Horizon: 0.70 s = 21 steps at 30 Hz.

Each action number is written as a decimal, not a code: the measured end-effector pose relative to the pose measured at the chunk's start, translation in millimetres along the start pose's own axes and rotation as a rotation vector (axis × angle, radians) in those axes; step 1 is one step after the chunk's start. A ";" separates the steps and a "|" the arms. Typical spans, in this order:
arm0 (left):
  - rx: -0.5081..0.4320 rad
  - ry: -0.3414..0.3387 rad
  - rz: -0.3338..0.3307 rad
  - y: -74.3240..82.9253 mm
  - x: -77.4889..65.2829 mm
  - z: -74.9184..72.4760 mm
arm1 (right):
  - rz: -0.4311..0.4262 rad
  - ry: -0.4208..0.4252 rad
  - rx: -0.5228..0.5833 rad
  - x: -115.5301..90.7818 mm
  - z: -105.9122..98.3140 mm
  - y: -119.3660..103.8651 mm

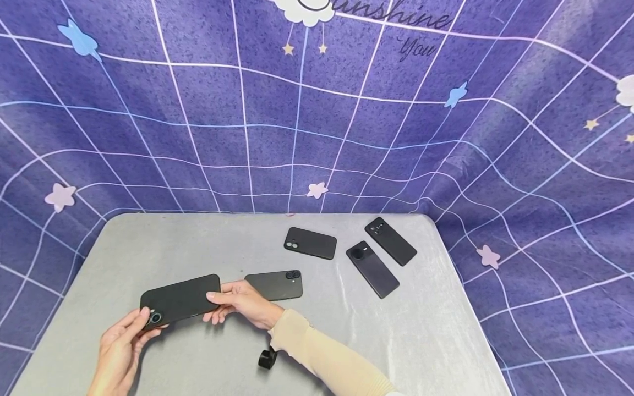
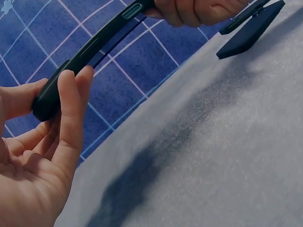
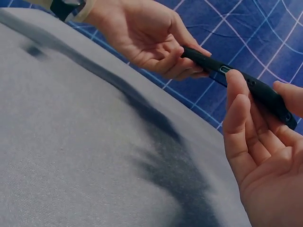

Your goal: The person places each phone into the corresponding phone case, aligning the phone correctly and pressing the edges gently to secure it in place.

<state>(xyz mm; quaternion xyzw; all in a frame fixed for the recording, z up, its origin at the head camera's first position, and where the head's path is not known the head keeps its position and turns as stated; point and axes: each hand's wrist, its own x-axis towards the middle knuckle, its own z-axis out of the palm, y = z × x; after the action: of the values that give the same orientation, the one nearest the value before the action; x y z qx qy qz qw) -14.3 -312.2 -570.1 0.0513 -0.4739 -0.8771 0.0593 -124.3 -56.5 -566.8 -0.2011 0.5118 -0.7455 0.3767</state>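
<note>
Both hands hold a black phone (image 1: 180, 297) in a case above the table's left part, its back and camera lenses facing up in the head view. My left hand (image 1: 119, 346) pinches the lens end, thumb on top beside the lenses. At the opposite end my right hand (image 1: 250, 303) grips the corner, thumb over the back and fingers underneath. In the left wrist view the case's side edge (image 2: 90, 49) shows a slot cutout, and a thin dark strip runs below it. Right behind the right hand lies another dark phone (image 1: 277, 285), partly covered by that hand.
A black phone (image 1: 310, 243) lies at the back middle of the grey table (image 1: 426, 330). Farther right, two dark phones (image 1: 372, 269) lie slanted side by side. A small black device (image 1: 267, 358) hangs under the right wrist. Purple patterned cloth (image 1: 267, 148) surrounds the table.
</note>
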 end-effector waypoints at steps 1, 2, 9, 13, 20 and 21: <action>0.000 0.001 0.000 0.1 -0.2 -0.5 | 0.001 -0.003 0.002 0.0 -0.1 0.3; -0.001 0.003 0.000 0.2 -0.4 -1.1 | 0.003 -0.004 0.006 0.1 -0.2 0.7; -0.010 0.007 0.004 -1.3 -1.3 -3.9 | 0.019 -0.002 0.019 2.1 -0.9 5.4; 0.004 0.008 -0.002 -2.0 -1.6 -4.8 | 0.034 -0.004 0.014 2.9 -1.7 7.2; 0.064 0.000 -0.023 0.4 -1.8 -4.5 | 0.080 -0.007 -0.007 1.0 0.2 1.8; 0.065 0.002 -0.025 0.7 -1.9 -4.6 | 0.086 -0.006 -0.010 0.5 0.7 0.8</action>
<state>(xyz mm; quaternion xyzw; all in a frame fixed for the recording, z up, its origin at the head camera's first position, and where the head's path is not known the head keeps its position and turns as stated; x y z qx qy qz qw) -11.7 -316.1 -572.0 0.0601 -0.5016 -0.8617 0.0471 -123.9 -57.5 -567.3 -0.1834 0.5226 -0.7253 0.4088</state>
